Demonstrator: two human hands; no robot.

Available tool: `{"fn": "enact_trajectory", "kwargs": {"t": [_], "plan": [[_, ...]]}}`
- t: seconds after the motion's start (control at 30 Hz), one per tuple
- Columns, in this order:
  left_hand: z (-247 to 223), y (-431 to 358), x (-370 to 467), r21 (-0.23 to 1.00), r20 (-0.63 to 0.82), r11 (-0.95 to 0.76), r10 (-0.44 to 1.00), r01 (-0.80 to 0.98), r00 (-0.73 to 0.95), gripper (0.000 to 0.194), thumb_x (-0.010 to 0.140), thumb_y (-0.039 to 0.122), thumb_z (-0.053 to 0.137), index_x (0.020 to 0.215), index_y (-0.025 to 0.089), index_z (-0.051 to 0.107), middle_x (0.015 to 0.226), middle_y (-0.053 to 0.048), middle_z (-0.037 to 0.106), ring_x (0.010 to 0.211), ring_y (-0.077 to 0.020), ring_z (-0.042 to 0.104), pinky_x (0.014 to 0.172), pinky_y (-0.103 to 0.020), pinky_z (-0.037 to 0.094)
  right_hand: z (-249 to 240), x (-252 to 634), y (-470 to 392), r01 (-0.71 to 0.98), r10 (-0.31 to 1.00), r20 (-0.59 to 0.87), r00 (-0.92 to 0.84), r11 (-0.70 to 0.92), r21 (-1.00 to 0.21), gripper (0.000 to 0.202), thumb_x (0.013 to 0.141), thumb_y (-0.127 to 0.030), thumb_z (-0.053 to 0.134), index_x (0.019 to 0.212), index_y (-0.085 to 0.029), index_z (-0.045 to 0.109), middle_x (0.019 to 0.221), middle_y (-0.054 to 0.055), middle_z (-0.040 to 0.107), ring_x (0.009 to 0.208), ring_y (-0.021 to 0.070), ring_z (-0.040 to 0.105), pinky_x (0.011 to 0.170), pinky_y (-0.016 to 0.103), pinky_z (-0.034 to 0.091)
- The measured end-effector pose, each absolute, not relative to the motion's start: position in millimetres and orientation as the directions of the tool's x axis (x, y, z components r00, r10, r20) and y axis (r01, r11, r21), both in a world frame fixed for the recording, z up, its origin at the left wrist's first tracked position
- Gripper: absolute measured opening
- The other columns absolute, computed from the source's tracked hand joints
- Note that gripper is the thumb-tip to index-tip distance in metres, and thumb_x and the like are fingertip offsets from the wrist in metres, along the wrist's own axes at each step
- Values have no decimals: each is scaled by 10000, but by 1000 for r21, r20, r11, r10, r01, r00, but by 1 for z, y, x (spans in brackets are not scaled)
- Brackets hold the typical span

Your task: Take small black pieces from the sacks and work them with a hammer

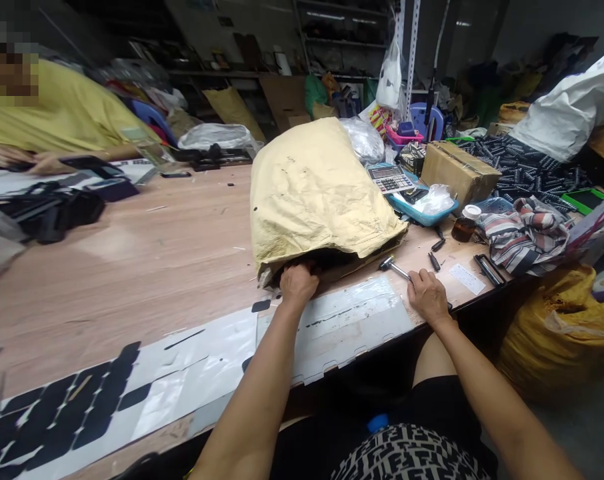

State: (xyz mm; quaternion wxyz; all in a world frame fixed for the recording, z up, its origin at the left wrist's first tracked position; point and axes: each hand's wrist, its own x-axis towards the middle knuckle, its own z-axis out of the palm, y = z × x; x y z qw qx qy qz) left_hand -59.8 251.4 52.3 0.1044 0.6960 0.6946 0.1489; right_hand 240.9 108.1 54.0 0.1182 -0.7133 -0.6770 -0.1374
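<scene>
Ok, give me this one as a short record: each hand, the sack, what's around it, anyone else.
Left hand: inside the open mouth of the yellow sack; grip hidden
Right hand: gripping a small hammer by its handle
Sack position: lying on the wooden table, mouth toward the wearer
Right of sack: calculator, cardboard box, white-capped bottle
Other person: yellow sleeve, at the left

- Yellow sack (pixel 317 187): matt, creased, papery
- Hammer (pixel 399 270): glossy metal shaft
- Tabletop (pixel 197 227): smooth wood grain, slightly glossy
- Carton (pixel 442 172): matt brown cardboard
- Striped cloth (pixel 515 237): matt, crumpled fabric
</scene>
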Motion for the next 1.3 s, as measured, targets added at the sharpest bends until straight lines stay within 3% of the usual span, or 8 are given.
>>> {"fn": "enact_trajectory", "kwargs": {"t": [0.2, 0.33, 0.53, 0.6, 0.73, 1.1, 1.2, 1.3], "plan": [[51, 258, -61, 363, -50, 31, 999, 931, -14, 400, 880, 347, 581, 1220, 210, 741, 1165, -187, 725, 1183, -411, 607, 904, -474, 515, 55, 240, 107, 998, 934, 353, 50, -60, 17, 175, 980, -237, 470, 1063, -196, 618, 969, 79, 591, 912, 223, 476, 742, 313, 314], [52, 260, -63, 392, -67, -5, 997, 920, 33, 392, 897, 347, 555, 1216, 192, 724, 1137, -188, 732, 1089, -398, 651, 840, -458, 517, 54, 240, 107, 998, 935, 350, 55, -66, 21, 176, 983, -244, 470, 1066, -195, 616, 972, 79, 592, 917, 222, 479, 745, 313, 315], [56, 230, -52, 469, 271, -224, 957, 855, 102, 264, 894, 332, 581, 1058, 184, 725, 1059, -122, 733, 1059, -326, 611, 918, -418, 472, 54, 240, 107, 997, 940, 334, 65, -73, 11, 180, 984, -248, 473, 1085, -206, 616, 992, 73, 596, 929, 221, 485, 751, 314, 321], [54, 210, -38, 528, 320, -345, 927, 776, 194, 214, 907, 346, 585, 1004, 205, 714, 1008, -83, 728, 985, -279, 595, 893, -386, 468, 54, 240, 107, 997, 941, 331, 66, -72, 7, 195, 987, -250, 468, 1106, -205, 615, 996, 75, 599, 932, 223, 488, 756, 315, 324], [39, 175, -6, 609, 303, -475, 879, 635, 368, 124, 921, 304, 590, 927, 227, 687, 912, -49, 699, 900, -236, 562, 859, -356, 443, 55, 241, 107, 998, 941, 333, 62, -67, 3, 213, 994, -256, 458, 1124, -197, 615, 997, 88, 603, 940, 230, 491, 767, 318, 330], [24, 168, 2, 663, 260, -462, 880, 589, 398, 163, 861, 303, 686, 1008, 233, 704, 930, -43, 658, 932, -240, 531, 862, -359, 427, 60, 242, 106, 998, 949, 310, 55, -59, 4, 220, 993, -255, 468, 1119, -201, 640, 1003, 84, 618, 940, 219, 516, 766, 301, 362], [23, 168, 4, 674, 263, -452, 886, 584, 383, 162, 870, 295, 671, 1012, 230, 714, 934, -46, 659, 943, -241, 527, 872, -365, 425, 63, 243, 100, 996, 955, 289, 70, -49, -79, 237, 988, -250, 479, 1132, -215, 664, 1013, 75, 645, 941, 211, 562, 757, 289, 400], [22, 169, 5, 674, 273, -457, 884, 580, 380, 174, 865, 290, 673, 1018, 225, 724, 923, -49, 655, 930, -240, 523, 873, -369, 425, 67, 238, 87, 953, 945, 301, 130, -34, -302, 261, 976, -250, 500, 1168, -228, 675, 1027, 60, 687, 942, 195, 620, 801, 280, 457]]}}
